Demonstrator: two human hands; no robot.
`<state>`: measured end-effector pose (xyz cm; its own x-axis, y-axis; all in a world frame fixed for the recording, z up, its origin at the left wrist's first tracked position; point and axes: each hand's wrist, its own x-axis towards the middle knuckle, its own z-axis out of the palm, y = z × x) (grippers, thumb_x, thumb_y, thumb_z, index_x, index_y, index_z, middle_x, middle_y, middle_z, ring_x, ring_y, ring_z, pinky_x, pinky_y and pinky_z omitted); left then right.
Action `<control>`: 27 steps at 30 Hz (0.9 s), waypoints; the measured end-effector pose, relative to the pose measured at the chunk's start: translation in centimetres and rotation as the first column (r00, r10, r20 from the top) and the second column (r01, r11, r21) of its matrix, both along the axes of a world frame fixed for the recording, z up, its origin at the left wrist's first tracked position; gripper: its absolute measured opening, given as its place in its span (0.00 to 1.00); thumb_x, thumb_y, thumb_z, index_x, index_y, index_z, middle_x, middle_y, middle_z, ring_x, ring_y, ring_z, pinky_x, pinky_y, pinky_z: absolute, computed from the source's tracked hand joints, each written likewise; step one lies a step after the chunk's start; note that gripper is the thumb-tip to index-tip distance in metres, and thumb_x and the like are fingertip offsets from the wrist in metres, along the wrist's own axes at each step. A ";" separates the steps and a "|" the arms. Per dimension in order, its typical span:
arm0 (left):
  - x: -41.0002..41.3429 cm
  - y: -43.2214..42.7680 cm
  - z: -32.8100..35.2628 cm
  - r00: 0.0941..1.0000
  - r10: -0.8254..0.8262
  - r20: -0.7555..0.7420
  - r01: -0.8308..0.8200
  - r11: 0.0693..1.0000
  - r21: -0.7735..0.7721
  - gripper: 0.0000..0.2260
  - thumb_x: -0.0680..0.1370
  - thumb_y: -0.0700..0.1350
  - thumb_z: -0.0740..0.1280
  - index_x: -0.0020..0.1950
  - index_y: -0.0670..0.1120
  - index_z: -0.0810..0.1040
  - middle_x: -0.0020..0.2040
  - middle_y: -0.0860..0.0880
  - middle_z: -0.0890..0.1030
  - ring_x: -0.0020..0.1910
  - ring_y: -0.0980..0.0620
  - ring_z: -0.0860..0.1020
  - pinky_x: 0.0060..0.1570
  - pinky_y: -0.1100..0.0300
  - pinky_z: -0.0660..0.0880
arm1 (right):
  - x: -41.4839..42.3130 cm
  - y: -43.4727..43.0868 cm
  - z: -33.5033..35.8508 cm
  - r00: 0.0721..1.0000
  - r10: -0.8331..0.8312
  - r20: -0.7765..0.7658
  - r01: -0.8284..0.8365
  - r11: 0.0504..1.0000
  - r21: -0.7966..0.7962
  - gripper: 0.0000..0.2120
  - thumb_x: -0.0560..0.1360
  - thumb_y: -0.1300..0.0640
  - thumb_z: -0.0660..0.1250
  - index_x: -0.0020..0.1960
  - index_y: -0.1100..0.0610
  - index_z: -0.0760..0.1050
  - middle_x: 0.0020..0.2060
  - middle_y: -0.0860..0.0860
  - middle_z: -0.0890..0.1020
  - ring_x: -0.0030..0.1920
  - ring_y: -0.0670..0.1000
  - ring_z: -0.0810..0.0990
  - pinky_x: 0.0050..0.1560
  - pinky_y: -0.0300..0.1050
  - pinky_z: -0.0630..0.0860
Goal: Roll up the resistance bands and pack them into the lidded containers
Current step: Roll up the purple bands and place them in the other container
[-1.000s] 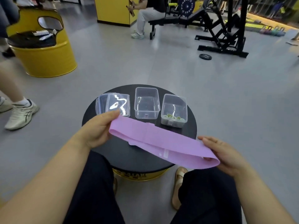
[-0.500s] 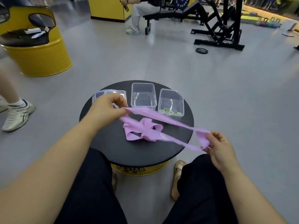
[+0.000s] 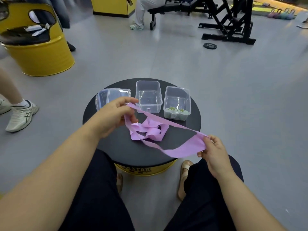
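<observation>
On a round black gym worktop [image 3: 116, 147] stand two open clear containers [image 3: 148, 97]. Your left hand [image 3: 113, 117] and right hand [image 3: 214, 155] each pinch the purple band [image 3: 187, 149], its slack crumpled on the worktop.

Lids [image 3: 116, 94] partly behind left hand [image 3: 113, 117]; green items [image 3: 176, 110] in right container [image 3: 177, 95] indistinct; seated person [image 3: 145, 7] cropped.

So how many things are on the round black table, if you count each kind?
Clear tubs: 2
Clear lids: 2, they look stacked and overlapping
Purple band: 1, pinched by the left hand and the right hand, its middle heaped on the table
Green rolled band: 1, inside one tub
Total: 6
</observation>
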<state>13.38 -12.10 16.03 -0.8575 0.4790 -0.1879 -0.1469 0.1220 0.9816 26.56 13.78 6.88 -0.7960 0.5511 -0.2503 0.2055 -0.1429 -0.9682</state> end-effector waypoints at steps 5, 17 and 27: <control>0.2 -0.8 1.2 0.962 -0.269 0.048 0.246 0.930 0.274 0.22 0.59 0.46 0.81 0.52 0.49 0.83 0.35 0.50 0.75 0.30 0.54 0.73 0.36 0.61 0.76 | 0.2 0.6 -1.0 0.999 -0.036 0.020 0.037 0.999 -0.035 0.05 0.81 0.59 0.57 0.47 0.57 0.69 0.37 0.54 0.75 0.31 0.50 0.69 0.34 0.43 0.68; 2.0 4.6 4.8 0.949 -0.213 -0.231 0.201 0.977 -0.076 0.14 0.79 0.38 0.61 0.53 0.55 0.81 0.54 0.54 0.83 0.55 0.54 0.80 0.55 0.59 0.77 | -1.5 -3.2 5.7 0.945 0.268 -0.189 -0.252 0.962 0.104 0.06 0.76 0.55 0.66 0.53 0.52 0.76 0.50 0.49 0.83 0.53 0.50 0.81 0.59 0.48 0.75; 2.3 3.6 4.8 0.960 -0.152 -0.235 0.145 0.988 -0.046 0.13 0.79 0.37 0.61 0.59 0.48 0.79 0.49 0.52 0.84 0.48 0.55 0.82 0.50 0.61 0.79 | -3.8 -6.6 9.8 0.887 0.405 -0.223 -0.390 0.914 0.107 0.11 0.72 0.49 0.69 0.50 0.55 0.80 0.46 0.51 0.85 0.50 0.53 0.83 0.59 0.56 0.76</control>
<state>15.73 -8.53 20.85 -0.7988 0.6016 -0.0029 0.1114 0.1527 0.9820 22.80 7.23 16.65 -0.9830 0.1836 -0.0058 -0.0015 -0.0396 -0.9992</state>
